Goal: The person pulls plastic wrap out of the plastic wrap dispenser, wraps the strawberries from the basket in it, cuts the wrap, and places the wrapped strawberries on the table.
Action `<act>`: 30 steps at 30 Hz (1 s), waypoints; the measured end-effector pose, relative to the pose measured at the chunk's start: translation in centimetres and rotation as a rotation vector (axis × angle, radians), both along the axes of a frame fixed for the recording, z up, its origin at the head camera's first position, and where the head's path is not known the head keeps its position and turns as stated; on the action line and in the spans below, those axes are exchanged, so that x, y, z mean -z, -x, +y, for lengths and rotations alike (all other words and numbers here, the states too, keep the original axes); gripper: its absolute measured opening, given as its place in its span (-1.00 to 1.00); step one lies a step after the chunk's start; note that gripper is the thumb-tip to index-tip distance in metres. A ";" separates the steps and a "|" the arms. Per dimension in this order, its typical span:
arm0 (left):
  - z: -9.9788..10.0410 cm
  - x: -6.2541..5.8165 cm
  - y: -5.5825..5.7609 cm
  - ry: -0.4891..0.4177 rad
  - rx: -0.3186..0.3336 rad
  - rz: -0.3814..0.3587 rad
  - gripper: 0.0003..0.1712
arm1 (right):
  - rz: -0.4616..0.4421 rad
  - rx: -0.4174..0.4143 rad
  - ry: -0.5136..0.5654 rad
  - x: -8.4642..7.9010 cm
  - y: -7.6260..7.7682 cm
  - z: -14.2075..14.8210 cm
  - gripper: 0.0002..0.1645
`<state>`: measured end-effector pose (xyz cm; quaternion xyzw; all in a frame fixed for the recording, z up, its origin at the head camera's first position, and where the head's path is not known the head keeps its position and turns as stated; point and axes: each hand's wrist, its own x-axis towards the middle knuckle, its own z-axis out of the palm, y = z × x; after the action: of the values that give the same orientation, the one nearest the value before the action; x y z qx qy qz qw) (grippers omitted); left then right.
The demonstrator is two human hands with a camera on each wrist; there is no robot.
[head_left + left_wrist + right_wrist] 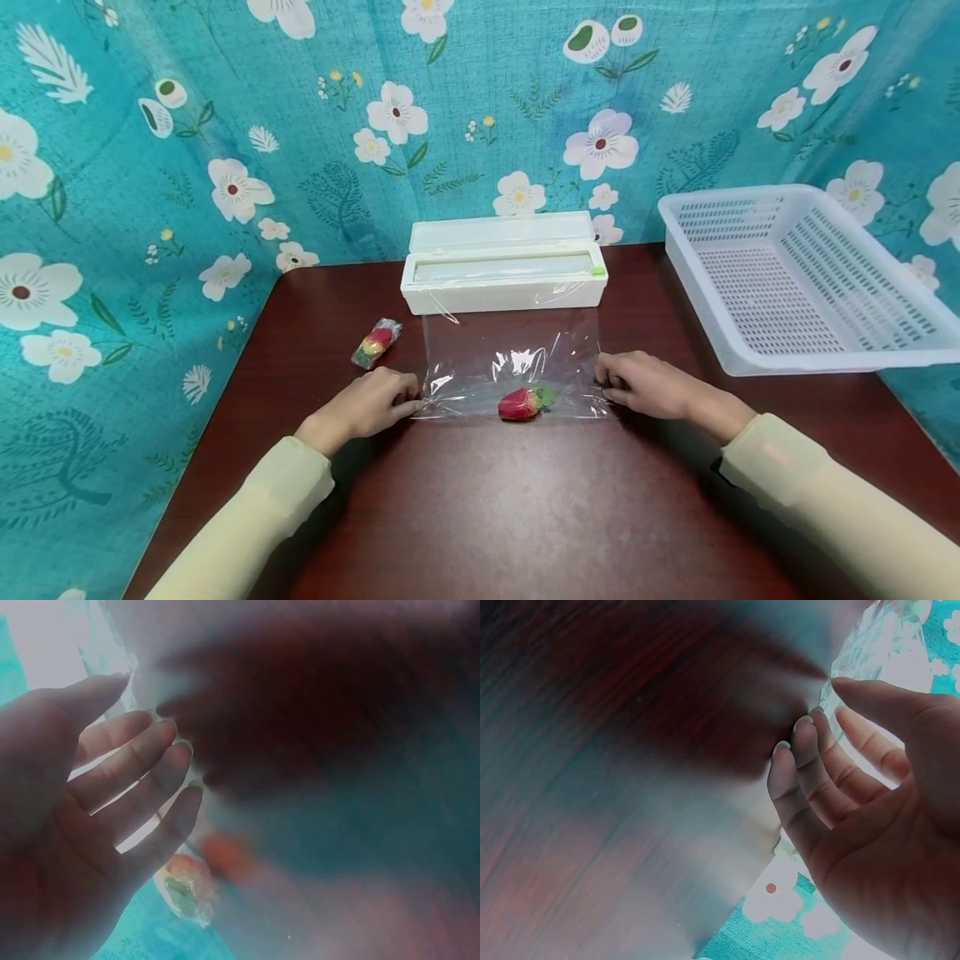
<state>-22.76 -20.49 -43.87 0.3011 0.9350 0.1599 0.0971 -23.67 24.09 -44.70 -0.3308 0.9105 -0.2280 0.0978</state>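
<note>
Head view: catalogue of the desk (pixel 480 517) and its contents.

Plastic film (pixel 480 342): clear; runs from the white box (pixel 502 296) toward the near side, spread between both hands.

Left hand (pixel 375 402): pinches the near left corner, thumb against fingers.

Right hand (pixel 645 384): pinches the near right corner in the same manner.

Likely reason for the wide spacing: to keep the sheet flat and its near edge straight, with the box end as the opposing hold.

Red fruit (pixel 519 404): green leaves to the right; lies about midway between the two hands, touching neither, close to the film's near edge. Above or beneath the sheet: cannot tell. Central placing: probably to leave spare film on either side.

White box: stands beyond the fruit, lid (pixel 502 232) raised, probably to let the film draw out freely.

Wrapped fruit (pixel 377 342): lies just beyond the left hand, left of the film; apparently set aside to stay clear of the sheet.

White basket (pixel 840 364): stands at the far right, apart from the film.
</note>
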 end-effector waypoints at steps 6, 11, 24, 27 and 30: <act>-0.8 0.0 0.3 0.024 -0.077 -0.083 -0.77 | -0.019 -0.012 0.031 0.0 0.2 0.2 -0.72; -1.5 0.0 0.5 0.000 -0.090 -0.113 -0.74 | -0.018 -0.017 0.038 0.0 0.3 0.2 -0.73; -0.2 0.8 0.5 -0.090 0.063 0.001 -0.84 | 0.105 -0.064 0.001 0.2 -0.3 0.0 -0.68; 0.3 0.8 0.5 -0.089 0.128 0.025 -0.83 | 0.116 -0.075 -0.013 0.2 -0.5 0.0 -0.67; 0.6 0.7 0.5 -0.071 0.170 0.022 -0.79 | 0.110 -0.084 -0.021 0.2 -0.6 -0.1 -0.65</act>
<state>-23.31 -19.90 -44.59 0.3842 0.9009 0.1809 0.0893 -23.08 24.04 -44.90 -0.3798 0.9021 -0.1955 0.0606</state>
